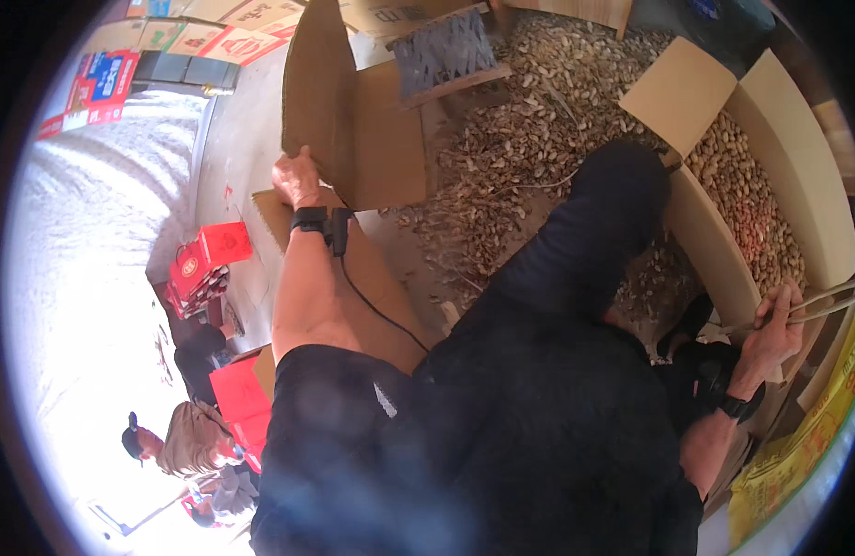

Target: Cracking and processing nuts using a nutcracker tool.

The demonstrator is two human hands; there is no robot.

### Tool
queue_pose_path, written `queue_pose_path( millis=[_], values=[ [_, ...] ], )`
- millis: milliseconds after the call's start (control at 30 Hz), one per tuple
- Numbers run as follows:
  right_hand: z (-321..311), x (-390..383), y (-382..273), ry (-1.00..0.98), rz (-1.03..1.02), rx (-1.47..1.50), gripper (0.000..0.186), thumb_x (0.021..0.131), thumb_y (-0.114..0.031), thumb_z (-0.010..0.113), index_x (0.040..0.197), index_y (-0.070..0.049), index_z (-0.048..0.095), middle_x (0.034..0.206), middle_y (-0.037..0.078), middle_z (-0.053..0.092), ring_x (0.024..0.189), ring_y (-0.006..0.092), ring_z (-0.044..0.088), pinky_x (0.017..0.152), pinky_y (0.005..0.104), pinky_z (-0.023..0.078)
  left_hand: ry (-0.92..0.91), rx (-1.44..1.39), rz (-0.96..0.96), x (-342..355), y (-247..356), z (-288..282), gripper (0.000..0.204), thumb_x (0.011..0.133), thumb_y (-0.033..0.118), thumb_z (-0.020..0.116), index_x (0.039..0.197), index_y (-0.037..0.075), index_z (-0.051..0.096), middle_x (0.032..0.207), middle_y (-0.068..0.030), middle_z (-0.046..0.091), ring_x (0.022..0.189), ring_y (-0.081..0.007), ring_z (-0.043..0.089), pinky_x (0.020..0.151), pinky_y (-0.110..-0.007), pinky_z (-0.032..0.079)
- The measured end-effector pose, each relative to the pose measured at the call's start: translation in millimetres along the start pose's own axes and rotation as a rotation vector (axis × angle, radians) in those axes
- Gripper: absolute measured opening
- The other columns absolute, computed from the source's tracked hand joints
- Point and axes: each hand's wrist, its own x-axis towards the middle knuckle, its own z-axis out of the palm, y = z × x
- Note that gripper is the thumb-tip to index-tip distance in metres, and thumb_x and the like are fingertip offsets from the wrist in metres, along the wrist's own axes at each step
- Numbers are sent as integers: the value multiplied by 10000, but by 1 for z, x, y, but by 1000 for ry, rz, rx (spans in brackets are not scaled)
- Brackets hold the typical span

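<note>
My left hand, with a strap and cabled device on the wrist, grips the edge of an upright brown cardboard box at upper middle. My right hand is at the lower right, its fingers round some thin pale sticks beside an open cardboard box full of peanuts. A large heap of peanuts and shells covers the floor between the two boxes. My dark-clad knee juts into the middle.
A slatted implement lies at the top of the heap. At left are red boxes and seated co-workers in bright light. A yellow sack stands at lower right, with flattened printed cartons along the top.
</note>
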Motion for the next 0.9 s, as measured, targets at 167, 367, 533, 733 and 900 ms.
queue_pose_path(
  millis=[167,367,533,733,900],
  values=[
    [4,-1,0,11,26,55,193,890,-124,570,1045,-12,600,754,20,586,550,44,467,448,163,308,67,76,91,36,-42,-27,452,713,419,651,875,-2,659,887,-240,637,886,-397,605,763,-459,484],
    [5,4,0,-12,4,74,185,892,-133,572,1026,-10,604,746,19,582,535,43,456,428,162,292,294,-97,102,45,-75,-60,466,705,412,664,753,-52,656,737,-242,630,676,-344,616,668,-417,462],
    [0,4,1,-48,-75,102,179,891,-132,574,1022,-15,608,737,20,585,521,41,449,415,163,280,276,-185,33,25,-74,-83,438,684,358,696,679,-73,614,724,-228,617,717,-367,611,681,-412,471],
    [1,4,3,-44,-61,145,175,894,-124,568,1027,-17,608,730,22,584,508,43,446,411,164,284,434,-198,206,21,-93,-105,469,739,363,675,561,-55,560,517,-188,550,465,-274,546,502,-378,441],
    [2,2,2,-36,-75,159,178,895,-124,566,1031,-17,607,725,19,581,509,45,451,410,165,292,204,-649,-138,2,-83,-135,287,747,208,714,601,21,553,485,-23,448,351,-102,357,335,-274,270]
  ],
)
